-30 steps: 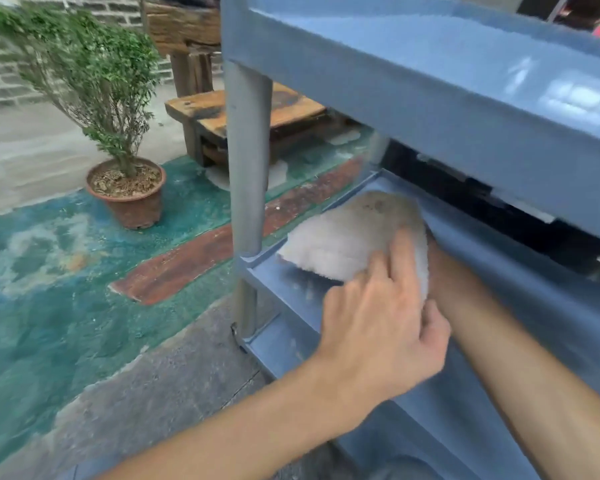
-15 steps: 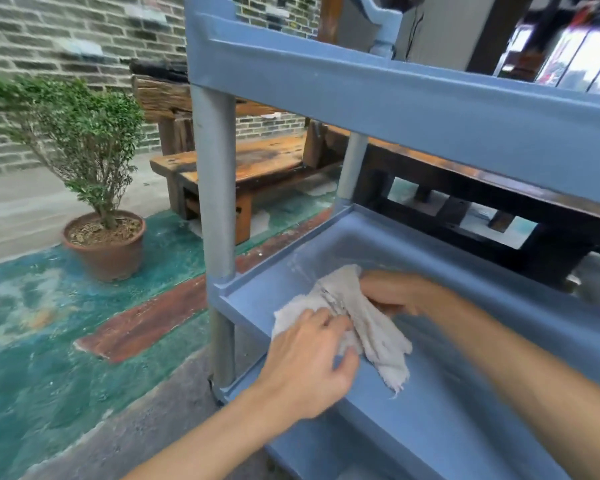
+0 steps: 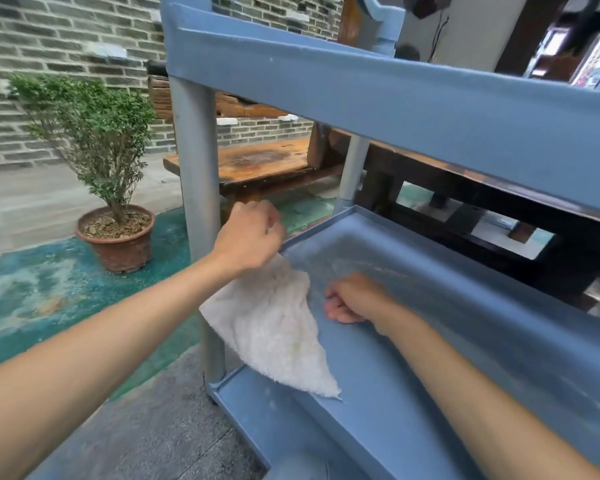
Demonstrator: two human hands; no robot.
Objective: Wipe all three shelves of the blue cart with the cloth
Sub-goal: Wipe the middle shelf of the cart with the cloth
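Head view: left hand (image 3: 248,233) dangles fluffy triangular cloth (image 3: 274,330).

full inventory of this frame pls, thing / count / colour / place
cloth: 1, white, hanging from the left hand over the middle shelf's front left corner
blue cart: 1, blue with grey posts, fills the right side; top, middle and bottom shelves all partly in view
middle shelf: 1, blue, smeared surface, under the right hand
potted plant: 1, green shrub in a brown pot, on the ground at left
wooden bench: 1, brown, behind the cart
brick wall: 1, grey, background
left hand: 1, raised at the cart's front left post, pinching the cloth's top
right hand: 1, fingers curled, over the middle shelf, holding nothing
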